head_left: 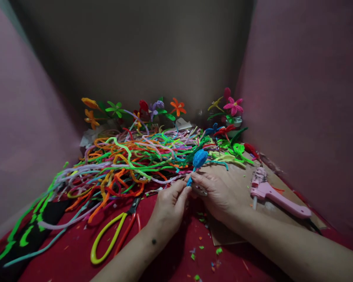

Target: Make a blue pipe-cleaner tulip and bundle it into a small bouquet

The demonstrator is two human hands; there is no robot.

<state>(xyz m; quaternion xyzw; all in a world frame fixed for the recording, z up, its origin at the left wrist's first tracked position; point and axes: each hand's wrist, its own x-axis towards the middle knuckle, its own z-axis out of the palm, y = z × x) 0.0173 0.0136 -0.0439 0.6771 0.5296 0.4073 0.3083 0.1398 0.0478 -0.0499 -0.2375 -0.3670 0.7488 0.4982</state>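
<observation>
A blue pipe-cleaner flower bud (200, 158) stands upright above my two hands, which meet at its short stem. My left hand (174, 196) pinches the lower blue end between thumb and fingers. Just right of it, my right hand (209, 190) grips the stem under the bud, its fingertips pressed together. A big tangle of many-coloured pipe cleaners (129, 156) lies behind my hands. Left of my left wrist are scissors (108, 239) with a yellow and a red handle, partly hidden by my forearm.
A pink glue gun (278, 196) rests on a cardboard sheet (228, 231) at the right, its cord trailing off. Finished pipe-cleaner flowers, among them an orange flower (178, 106) and a pink flower (233, 105), stand along the back. Small cut scraps lie on the red cloth (170, 254).
</observation>
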